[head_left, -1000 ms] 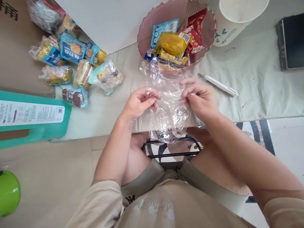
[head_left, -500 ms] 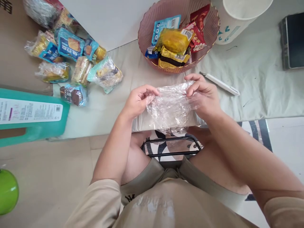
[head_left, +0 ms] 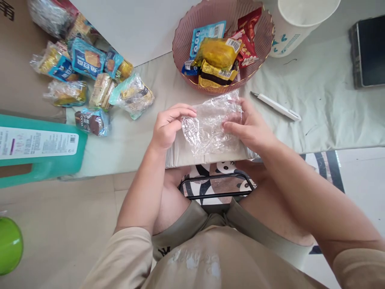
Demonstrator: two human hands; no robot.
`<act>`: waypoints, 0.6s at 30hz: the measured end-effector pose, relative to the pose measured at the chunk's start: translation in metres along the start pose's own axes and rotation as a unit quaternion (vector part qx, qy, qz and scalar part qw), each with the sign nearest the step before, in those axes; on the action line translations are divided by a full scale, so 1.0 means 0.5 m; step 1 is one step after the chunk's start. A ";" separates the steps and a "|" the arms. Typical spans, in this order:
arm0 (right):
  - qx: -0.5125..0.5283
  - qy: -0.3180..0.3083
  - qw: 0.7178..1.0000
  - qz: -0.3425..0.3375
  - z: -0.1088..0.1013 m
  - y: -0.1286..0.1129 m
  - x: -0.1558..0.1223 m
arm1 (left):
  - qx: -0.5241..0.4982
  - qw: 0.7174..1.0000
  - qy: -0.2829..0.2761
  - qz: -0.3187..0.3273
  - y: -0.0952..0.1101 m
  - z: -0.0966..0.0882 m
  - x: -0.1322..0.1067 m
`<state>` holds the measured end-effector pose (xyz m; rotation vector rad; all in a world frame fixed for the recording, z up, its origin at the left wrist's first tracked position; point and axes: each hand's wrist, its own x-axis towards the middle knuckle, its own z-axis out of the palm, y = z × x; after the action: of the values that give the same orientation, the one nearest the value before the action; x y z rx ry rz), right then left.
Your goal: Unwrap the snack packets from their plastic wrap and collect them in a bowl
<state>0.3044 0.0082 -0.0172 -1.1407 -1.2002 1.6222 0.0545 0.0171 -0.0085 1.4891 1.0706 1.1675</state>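
A crinkled clear plastic bag (head_left: 207,126) is stretched between my two hands, just above the front edge of the covered table. My left hand (head_left: 169,125) pinches its left side between thumb and fingers. On the other side, my right hand (head_left: 252,125) grips the bag with the thumb in front and the fingers partly hidden behind the film. Just beyond the bag stands a pink ribbed bowl (head_left: 180,52) with a gold rim, holding several wrapped snacks (head_left: 221,53). A white box cutter or pen-like tool (head_left: 276,106) lies right of my right hand.
Several bagged snacks (head_left: 88,58) lie at the left beside a cardboard box (head_left: 18,60). A teal jug (head_left: 60,168) with a label is nearer me. A white paper cup (head_left: 294,36) and a dark phone-like device (head_left: 371,52) are at the right. A green object (head_left: 10,245) stands lower left.
The plastic bag has been turned and raised, its upper right part now toward the bowl. My right hand has rolled over with its thumb in front; my left hand has shifted slightly left.
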 end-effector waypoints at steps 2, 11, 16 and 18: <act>-0.024 0.005 1.000 -0.007 0.001 -0.003 -0.001 | -0.060 0.997 0.014 -0.036 0.000 0.002 0.000; 0.018 0.038 0.999 -0.006 0.001 -0.011 -0.010 | -0.118 0.977 0.028 -0.176 -0.018 0.015 0.005; -0.026 0.016 0.999 0.016 0.007 -0.024 -0.012 | -0.206 0.955 -0.018 -0.213 0.006 0.026 0.003; -0.013 0.033 0.999 0.003 0.010 -0.028 -0.013 | -0.197 0.947 -0.052 -0.248 0.013 0.036 0.000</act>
<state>0.3028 0.0039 -0.0014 -1.2069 -1.1797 1.5649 0.0727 0.0133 -0.0041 0.8886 0.9914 0.8657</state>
